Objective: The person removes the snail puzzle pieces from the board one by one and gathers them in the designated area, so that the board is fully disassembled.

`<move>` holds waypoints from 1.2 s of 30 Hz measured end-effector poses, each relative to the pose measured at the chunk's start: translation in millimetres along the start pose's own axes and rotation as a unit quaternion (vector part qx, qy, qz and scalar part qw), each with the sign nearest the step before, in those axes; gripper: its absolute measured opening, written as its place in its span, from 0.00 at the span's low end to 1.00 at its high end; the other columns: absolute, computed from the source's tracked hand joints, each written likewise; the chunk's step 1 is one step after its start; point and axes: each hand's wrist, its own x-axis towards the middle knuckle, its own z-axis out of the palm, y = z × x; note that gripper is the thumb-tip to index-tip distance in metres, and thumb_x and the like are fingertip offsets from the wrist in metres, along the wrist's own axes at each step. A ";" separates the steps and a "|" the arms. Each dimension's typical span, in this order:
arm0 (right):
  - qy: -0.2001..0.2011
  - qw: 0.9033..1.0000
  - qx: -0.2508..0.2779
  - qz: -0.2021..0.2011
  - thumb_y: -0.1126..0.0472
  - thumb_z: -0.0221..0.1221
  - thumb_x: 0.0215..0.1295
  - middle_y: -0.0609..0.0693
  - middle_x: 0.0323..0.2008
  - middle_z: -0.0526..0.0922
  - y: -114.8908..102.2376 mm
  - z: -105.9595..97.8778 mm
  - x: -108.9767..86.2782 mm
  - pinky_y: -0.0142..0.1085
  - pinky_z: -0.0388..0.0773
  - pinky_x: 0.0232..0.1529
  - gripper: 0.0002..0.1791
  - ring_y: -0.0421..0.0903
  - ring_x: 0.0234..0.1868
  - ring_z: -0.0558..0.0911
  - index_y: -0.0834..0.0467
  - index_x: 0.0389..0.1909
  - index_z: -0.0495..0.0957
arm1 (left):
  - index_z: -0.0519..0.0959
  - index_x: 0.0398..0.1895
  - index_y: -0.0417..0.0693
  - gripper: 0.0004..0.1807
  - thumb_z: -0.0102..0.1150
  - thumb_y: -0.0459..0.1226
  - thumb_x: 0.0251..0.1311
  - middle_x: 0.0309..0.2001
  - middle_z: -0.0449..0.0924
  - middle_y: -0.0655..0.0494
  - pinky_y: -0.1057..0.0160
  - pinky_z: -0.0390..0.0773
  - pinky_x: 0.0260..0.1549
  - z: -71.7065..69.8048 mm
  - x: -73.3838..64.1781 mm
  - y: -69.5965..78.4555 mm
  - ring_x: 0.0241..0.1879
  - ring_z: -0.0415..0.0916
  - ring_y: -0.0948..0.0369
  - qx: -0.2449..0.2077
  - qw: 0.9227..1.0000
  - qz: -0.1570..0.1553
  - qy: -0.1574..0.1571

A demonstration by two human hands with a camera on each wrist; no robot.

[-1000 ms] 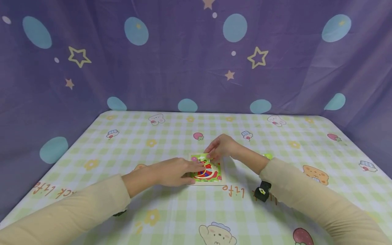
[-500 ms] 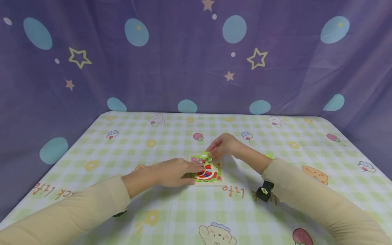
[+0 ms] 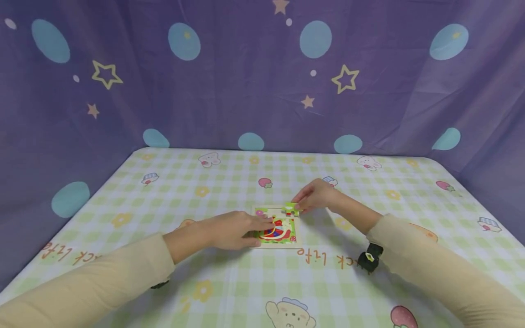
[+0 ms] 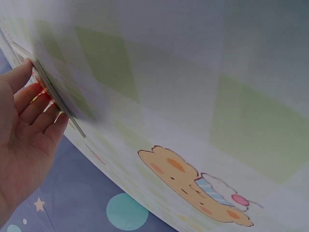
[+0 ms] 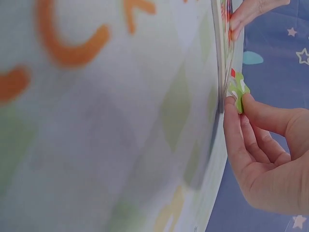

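Observation:
A small jigsaw puzzle (image 3: 286,233) with a red, blue and green picture lies in a pale tray at the table's middle. My left hand (image 3: 238,230) rests on its left side, fingers extended over the picture and thumb near the front edge; the left wrist view shows these fingers (image 4: 44,116) against the board. Between thumb and fingers my right hand (image 3: 315,196) pinches a green puzzle piece (image 3: 290,209) over the tray's far right corner. In the right wrist view that piece (image 5: 240,92) is tilted beside the tray edge. Bare pale backing shows along the tray's far side.
A checked tablecloth (image 3: 229,282) with printed animals, flowers and letters covers the table. Behind it hangs a purple curtain (image 3: 254,91) with stars and blue ovals. A dark wrist strap device (image 3: 370,258) hangs under the right forearm.
My right hand has drawn the green piece up and rightward from the puzzle's far edge, baring the backing there. The left hand has stayed in place.

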 end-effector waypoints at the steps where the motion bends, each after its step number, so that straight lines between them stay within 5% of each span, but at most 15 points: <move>1: 0.000 1.000 0.001 0.002 0.68 0.67 0.55 0.54 0.32 0.89 1.9 -2.2 -0.7 0.38 0.86 0.41 0.13 0.42 0.30 0.88 0.68 0.41 0.84 | 0.66 0.70 0.53 0.27 0.53 0.45 0.68 0.71 0.64 0.57 0.53 0.66 0.68 0.0 0.0 0.0 0.70 0.64 0.57 0.000 1.000 0.000 0.000; 23: 0.009 0.999 -0.036 0.023 0.66 0.67 0.55 0.45 0.27 0.88 40.1 -49.5 -21.9 0.34 0.85 0.37 0.17 0.37 0.26 0.86 0.71 0.44 0.82 | 0.64 0.70 0.52 0.28 0.53 0.45 0.68 0.72 0.63 0.57 0.52 0.66 0.69 0.5 -1.5 -0.2 0.71 0.63 0.55 -0.002 1.000 0.002 0.004; 36: 0.032 0.992 -0.120 0.021 0.64 0.69 0.53 0.46 0.27 0.88 49.3 -66.7 -32.2 0.35 0.85 0.36 0.14 0.39 0.27 0.86 0.67 0.40 0.84 | 0.64 0.71 0.55 0.29 0.53 0.46 0.68 0.72 0.62 0.59 0.53 0.64 0.70 0.5 -1.8 -0.1 0.71 0.62 0.57 -0.007 1.000 -0.009 0.000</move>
